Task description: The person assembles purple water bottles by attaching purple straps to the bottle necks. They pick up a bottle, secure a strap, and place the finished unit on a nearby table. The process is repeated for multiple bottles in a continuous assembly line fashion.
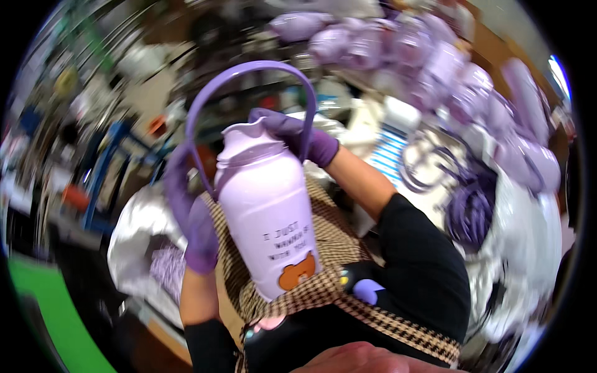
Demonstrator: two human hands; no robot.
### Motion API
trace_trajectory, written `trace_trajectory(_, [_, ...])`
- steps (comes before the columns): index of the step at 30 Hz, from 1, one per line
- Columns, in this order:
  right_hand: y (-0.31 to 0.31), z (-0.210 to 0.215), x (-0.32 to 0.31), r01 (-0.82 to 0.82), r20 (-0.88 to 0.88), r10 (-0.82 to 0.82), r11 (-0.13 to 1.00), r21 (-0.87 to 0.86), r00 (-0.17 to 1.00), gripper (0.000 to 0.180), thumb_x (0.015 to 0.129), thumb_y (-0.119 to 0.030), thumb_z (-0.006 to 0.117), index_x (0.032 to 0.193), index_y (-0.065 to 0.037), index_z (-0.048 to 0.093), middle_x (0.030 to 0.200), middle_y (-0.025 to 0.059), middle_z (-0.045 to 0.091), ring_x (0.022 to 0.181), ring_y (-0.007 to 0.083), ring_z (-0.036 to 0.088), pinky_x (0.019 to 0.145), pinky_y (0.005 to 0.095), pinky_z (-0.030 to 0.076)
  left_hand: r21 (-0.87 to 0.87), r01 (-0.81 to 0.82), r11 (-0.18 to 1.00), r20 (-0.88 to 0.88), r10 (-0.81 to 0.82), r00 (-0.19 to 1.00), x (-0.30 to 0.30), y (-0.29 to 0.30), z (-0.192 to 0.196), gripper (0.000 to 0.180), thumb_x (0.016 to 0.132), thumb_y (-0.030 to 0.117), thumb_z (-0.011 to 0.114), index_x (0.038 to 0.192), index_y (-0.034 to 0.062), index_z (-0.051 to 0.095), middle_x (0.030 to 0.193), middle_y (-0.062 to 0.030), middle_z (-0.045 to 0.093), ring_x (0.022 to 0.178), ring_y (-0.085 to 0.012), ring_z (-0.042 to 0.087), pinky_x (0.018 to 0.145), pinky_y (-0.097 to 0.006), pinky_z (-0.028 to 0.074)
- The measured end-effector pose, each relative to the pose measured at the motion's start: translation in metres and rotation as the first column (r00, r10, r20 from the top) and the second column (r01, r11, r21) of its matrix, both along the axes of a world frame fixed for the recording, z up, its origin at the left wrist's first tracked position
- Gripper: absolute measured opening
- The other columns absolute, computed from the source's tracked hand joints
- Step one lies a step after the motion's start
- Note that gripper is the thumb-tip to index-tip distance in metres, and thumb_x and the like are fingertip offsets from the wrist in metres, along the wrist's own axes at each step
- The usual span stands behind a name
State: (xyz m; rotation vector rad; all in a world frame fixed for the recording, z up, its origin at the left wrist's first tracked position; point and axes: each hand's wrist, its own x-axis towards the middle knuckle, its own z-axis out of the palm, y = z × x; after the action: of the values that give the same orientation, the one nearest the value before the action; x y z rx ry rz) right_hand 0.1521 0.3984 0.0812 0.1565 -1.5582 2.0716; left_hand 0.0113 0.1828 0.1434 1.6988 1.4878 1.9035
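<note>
In front of my chest stands a lilac plastic bottle [264, 211], slightly tilted, with printed dark lettering and a brown bear on its side. A purple arched handle [249, 67] loops up over its wavy, open-looking neck. My left hand [189, 205], in a purple glove, is closed round the left side, where the handle's lower end meets the shoulder of the bottle. My right hand [298, 133], gloved too, is closed at the neck and the right end of the handle. Its fingertips are partly hidden behind the bottle. The base rests against my checked apron [339, 230].
Many lilac bottles [410, 46] are heaped at the far right. Below them, a white plastic bag [528, 230] holds loose dark purple handles [469, 208]. At left sits a pale bag [134, 233] with purple strips, beside a blue frame [99, 180]. The background is blurred.
</note>
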Motion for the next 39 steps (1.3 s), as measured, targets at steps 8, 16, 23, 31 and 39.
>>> trace_trajectory(8, [-0.015,-0.052,0.328,0.580,-0.309,-0.944,-0.319,0.749,-0.121,0.055,0.096,-0.026,0.061,0.143,-0.002,0.045,0.138,0.0151,0.055,0.129,0.0293,0.053,0.113,0.0456,0.039,-0.070,-0.210,0.975,0.053,0.214,0.975,-0.047,-0.050,-0.131,0.037,0.102,0.020,0.050,0.128,-0.0056,0.056,0.127,-0.0154,0.061,0.119,-0.0238,0.058,0.107,-0.038,0.042])
trace_trajectory(16, [0.031,0.044,0.411,0.827,-0.116,-0.990,0.133,-0.546,0.082,0.051,0.102,-0.040,0.046,0.143,-0.009,0.047,0.140,0.0166,0.055,0.126,0.0374,0.056,0.102,0.0582,0.053,-0.173,-0.039,0.984,0.297,0.090,0.950,-0.051,-0.015,-0.173,0.020,0.099,0.006,0.054,0.112,-0.0036,0.065,0.112,-0.0084,0.066,0.104,-0.0166,0.060,0.097,-0.031,0.045])
trace_trajectory(23, [0.169,0.080,0.438,0.272,-0.445,-0.696,-0.665,0.696,-0.563,0.069,0.080,-0.024,0.076,0.140,-0.003,0.048,0.128,0.0161,0.061,0.114,0.0284,0.061,0.093,0.0407,0.057,-0.223,0.058,0.973,0.201,-0.012,0.980,-0.039,0.007,-0.206,0.017,0.095,0.008,0.060,0.107,-0.0016,0.067,0.111,-0.0079,0.067,0.100,-0.0170,0.062,0.091,-0.032,0.049])
trace_trajectory(31, [0.200,0.076,0.408,0.927,-0.001,-0.927,-0.374,-0.028,-0.374,0.038,0.092,-0.022,0.063,0.124,-0.002,0.060,0.116,0.0149,0.068,0.108,0.0272,0.065,0.099,0.0418,0.054,-0.147,0.035,0.989,0.130,-0.016,0.991,-0.032,0.012,-0.195,0.016,0.094,0.006,0.061,0.106,-0.0020,0.069,0.110,-0.0106,0.067,0.103,-0.0215,0.063,0.093,-0.033,0.048])
trace_trajectory(39, [0.085,0.040,0.252,0.346,-0.372,-0.584,0.769,-0.537,0.721,0.030,0.104,-0.022,0.053,0.116,-0.001,0.069,0.111,0.0152,0.073,0.107,0.0285,0.068,0.104,0.0430,0.050,-0.114,-0.032,0.993,0.020,0.034,0.999,-0.046,0.012,-0.198,0.016,0.088,0.009,0.066,0.101,0.0026,0.072,0.106,-0.0121,0.072,0.102,-0.0269,0.066,0.093,-0.037,0.050])
